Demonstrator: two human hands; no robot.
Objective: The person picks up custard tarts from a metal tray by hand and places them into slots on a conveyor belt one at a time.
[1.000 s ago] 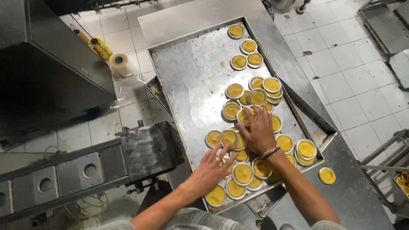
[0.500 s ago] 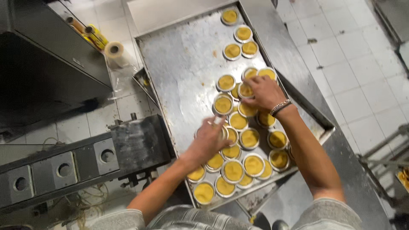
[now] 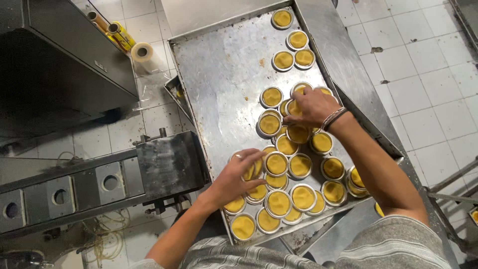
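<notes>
Yellow-filled round tins crowd the near half of a steel tray, many overlapping or stacked. The far-left stretch of the tray is bare metal and gives open room; its raised rim runs along the left and far edges. Four more tins sit apart near the far right corner.

The left hand lies at the left fringe of the cluster, fingers curled closed around one tin at its rim. The right hand rests farther up the tray, over the top of the cluster, fingers bent down onto a tin; whether they grip it or only press on it I cannot tell. A banded bracelet sits on that wrist.

Packed tins lie between the two hands and hem both in on the near and right sides. The tray rests on a steel bench that passes along its right edge. To the left stands a dark machine, close against the tray's near left rim. A roll of clear film lies on the tiled floor beyond.
</notes>
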